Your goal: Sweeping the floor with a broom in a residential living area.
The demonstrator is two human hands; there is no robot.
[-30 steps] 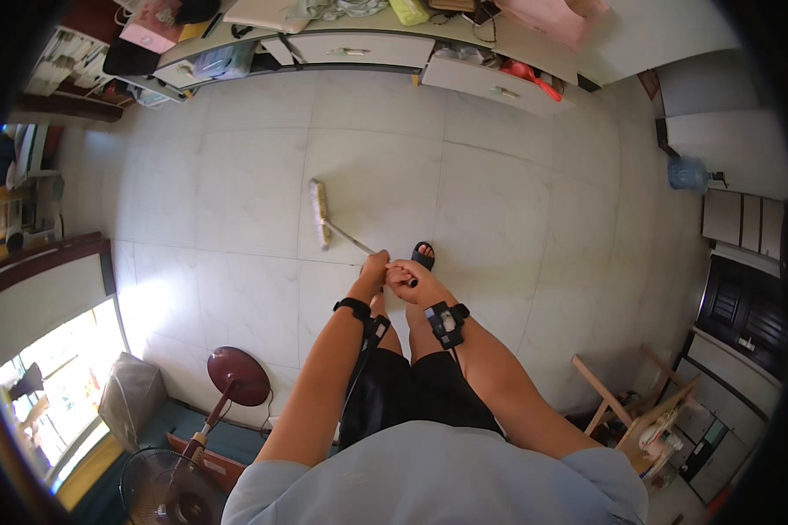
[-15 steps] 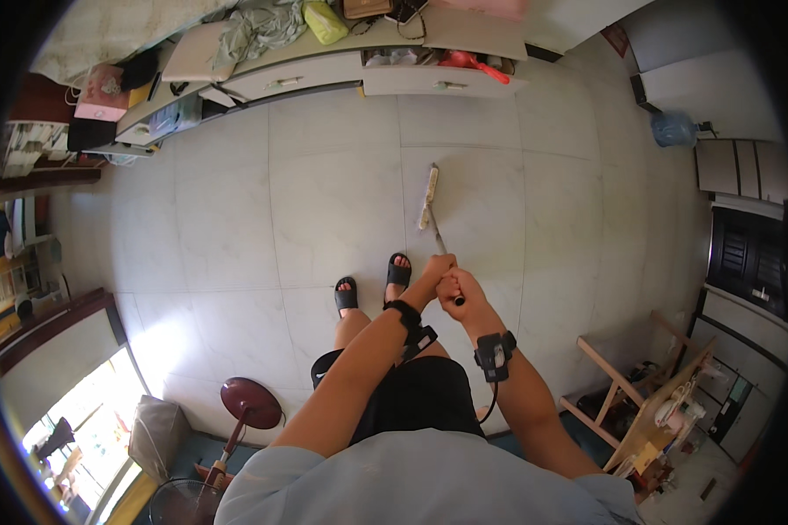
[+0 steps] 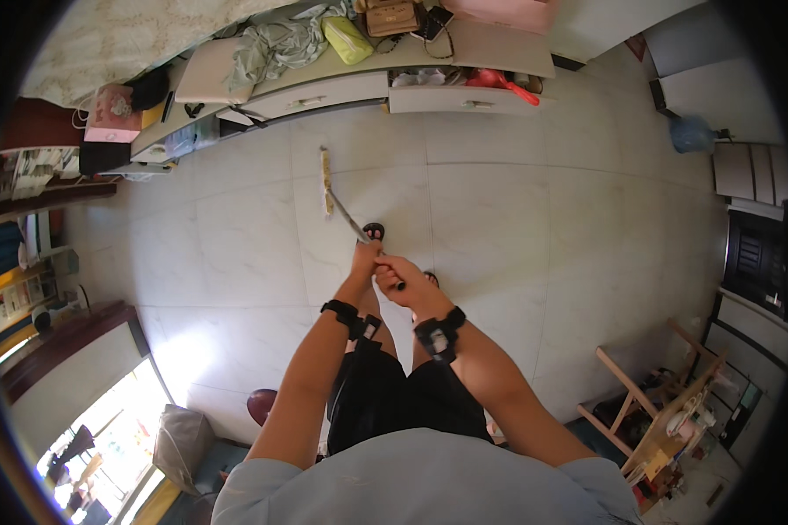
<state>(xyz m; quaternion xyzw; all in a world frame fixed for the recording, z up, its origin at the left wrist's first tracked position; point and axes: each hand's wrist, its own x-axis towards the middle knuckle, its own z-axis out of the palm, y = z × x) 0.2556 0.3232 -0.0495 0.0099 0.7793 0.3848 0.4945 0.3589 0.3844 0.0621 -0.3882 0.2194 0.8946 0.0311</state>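
— What is held, please?
— The left hand (image 3: 367,255) and right hand (image 3: 397,275) are both closed around the mop handle (image 3: 350,216); the left is nearer the mop head (image 3: 326,178).
— Where lies this head?
— On the floor (image 3: 490,219), ahead and leftward, its long axis running forward.

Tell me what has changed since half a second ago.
The mop head has moved left across the tiled floor. Nothing was taken up or let go: left hand and right hand still grip the mop handle. The open drawer stayed open.
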